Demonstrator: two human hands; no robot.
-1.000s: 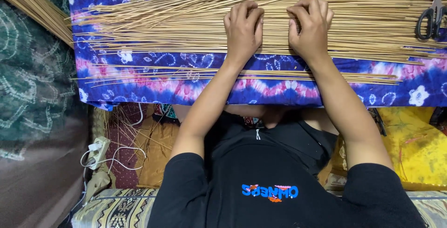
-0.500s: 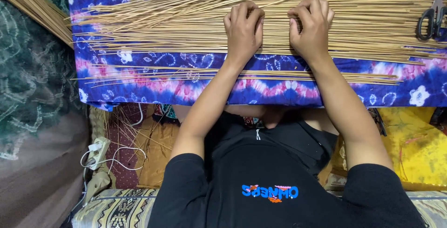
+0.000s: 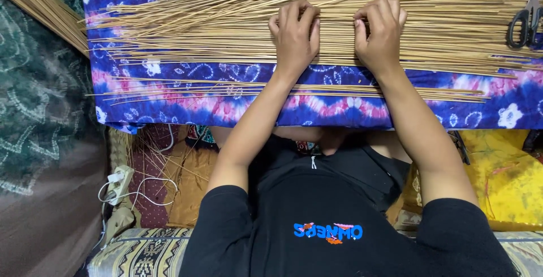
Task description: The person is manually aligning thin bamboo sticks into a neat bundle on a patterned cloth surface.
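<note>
Since the frames from 1 s and 0.5 s ago show the same pose, almost nothing has changed. Both hands sit at the same spot on the sticks (image 3: 226, 22), and the layer looks undisturbed, so the work reads as paused or moving v. slowly, w/ no sticks lifted out.

L hand (image 3: 294, 37) lies palm down on the layer, fingers curled, tips tucked in among the sticks toward 12 o'clock. R hand (image 3: 380, 34) is just beside it at its 3 o'clock, a narrow gap between them, curled the same way w/ knuckles up. Can't tell whether either hand actually pinches a stick or only presses on the pile.

The sticks lie as a wide flat layer running 9 to 3 o'clock across the blue cloth (image 3: 339, 107). A thinner loose row (image 3: 169, 87) sits nearer the body, at 6 o'clock of the main layer.

Edges & room:
- The cloth's near edge drops off at 6 o'clock, over the lap.
- Stick ends overhang the cloth's 9 o'clock edge, near another bundle (image 3: 39, 5) at 10 o'clock.
- Scissors (image 3: 523, 17) rest on the sticks well off at 3 o'clock of the R hand.
- Open stick surface lies at 9 o'clock of the L hand, and between the R hand and the scissors.
- A power strip (image 3: 116, 184) w/ white cable lies low at 8 o'clock, well apart.
</note>
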